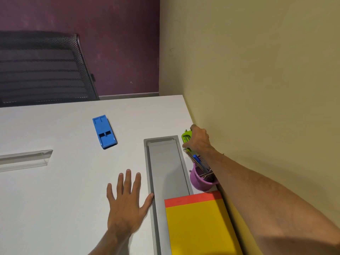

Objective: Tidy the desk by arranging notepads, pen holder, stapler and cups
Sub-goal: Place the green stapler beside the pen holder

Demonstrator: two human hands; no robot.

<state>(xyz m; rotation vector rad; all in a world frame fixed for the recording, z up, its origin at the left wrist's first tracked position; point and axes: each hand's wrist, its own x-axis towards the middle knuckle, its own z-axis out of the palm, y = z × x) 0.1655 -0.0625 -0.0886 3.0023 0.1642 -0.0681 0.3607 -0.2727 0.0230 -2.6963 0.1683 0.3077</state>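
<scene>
Green stapler point(186, 138) gripped in our right hand point(199, 139) by wall, purple pen holder point(201, 178) just behind wrist. Left hand point(125, 203) flat, fingers spread, on desk point(55, 199). We judge: stapler placement step. Next: set down, release, reach blue stapler point(104, 131) ahead of left hand.

A black mesh chair point(42, 69) stands behind the far edge of the white desk point(55, 199), on the left, in front of a purple wall point(119, 43). A pale yellow wall point(257, 70) runs along the desk's right side and meets the purple one in a corner. A long grey recessed tray point(165, 162) is set into the desk near that side, running front to back. A clear plastic strip point(24, 160) lies on the desk at the left edge of view.
</scene>
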